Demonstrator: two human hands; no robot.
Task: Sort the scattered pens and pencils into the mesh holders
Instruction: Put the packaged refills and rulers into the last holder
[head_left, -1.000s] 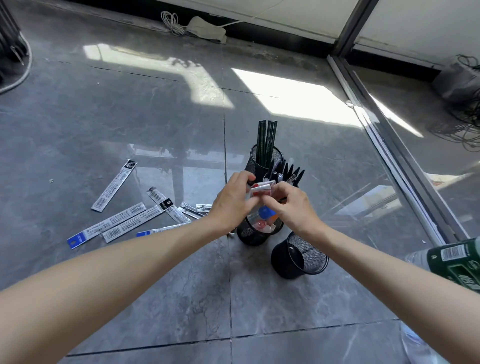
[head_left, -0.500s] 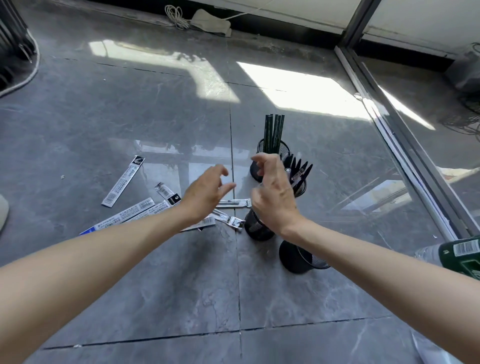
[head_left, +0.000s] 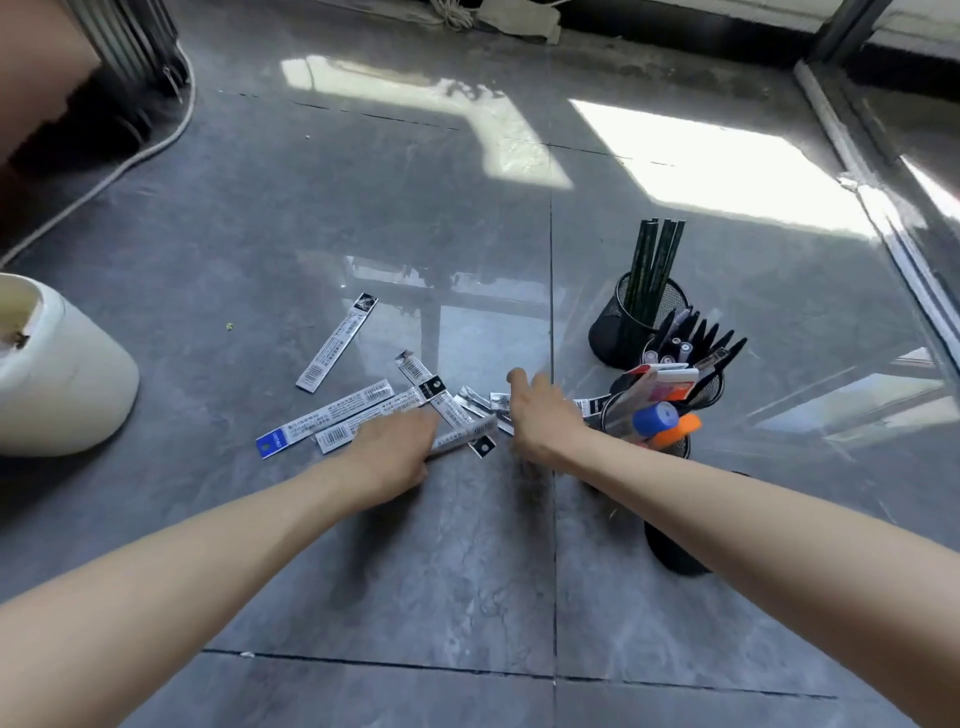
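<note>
Several long refill packets (head_left: 337, 340) lie scattered on the grey tiled floor (head_left: 415, 208). My left hand (head_left: 395, 447) is down on the pile and grips one blurred packet (head_left: 462, 435) that sticks out to its right. My right hand (head_left: 540, 415) hovers over the packets beside it with fingers spread and holds nothing. To the right stand black mesh holders. The far one (head_left: 613, 322) has dark pencils, the middle one (head_left: 709, 389) black pens, and the near one (head_left: 675, 449) packets plus blue and orange markers. A fourth holder (head_left: 675, 556) is partly hidden by my right forearm.
A white plastic container (head_left: 62, 374) stands at the left. A pale cable (head_left: 130, 156) curves across the floor at top left near a dark metal rack (head_left: 124, 41). A metal door rail (head_left: 883, 208) runs along the right side.
Both hands left the near holder and dropped left and down onto the scattered packets. The left hand has taken hold of one. The camera view swung left.
</note>
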